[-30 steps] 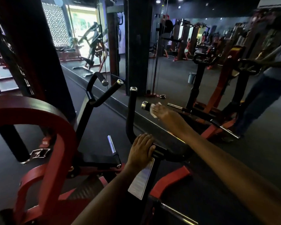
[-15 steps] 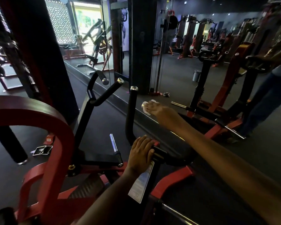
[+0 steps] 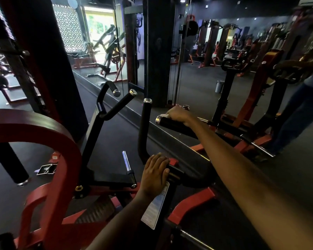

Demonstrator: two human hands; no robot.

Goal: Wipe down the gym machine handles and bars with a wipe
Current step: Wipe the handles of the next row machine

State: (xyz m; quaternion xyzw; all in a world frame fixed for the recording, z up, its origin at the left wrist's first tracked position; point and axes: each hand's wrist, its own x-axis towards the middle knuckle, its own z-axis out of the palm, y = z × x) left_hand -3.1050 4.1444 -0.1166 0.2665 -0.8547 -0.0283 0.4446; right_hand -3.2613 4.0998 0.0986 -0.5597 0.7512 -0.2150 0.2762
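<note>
My right hand [image 3: 179, 114] wraps over the black foam handle [image 3: 172, 123] that points left with a chrome end cap, pressing a white wipe [image 3: 165, 115] against its top. Only a small edge of the wipe shows under my fingers. My left hand [image 3: 154, 173] rests flat with straight fingers on the black arm of the red machine frame [image 3: 190, 202], at the foot of an upright black handle [image 3: 145, 127]. Two further black handles [image 3: 116, 107] rise to the left.
A large red curved frame [image 3: 43, 134] fills the lower left. A chrome weight peg [image 3: 126, 162] sticks up beside my left hand. A mirror wall ahead reflects a person [image 3: 300, 98] and more machines. A black pillar [image 3: 159, 51] stands behind the handles.
My right hand slid from the chrome tip of the handle back along the grip toward me, uncovering the end cap. My left hand stayed put.
</note>
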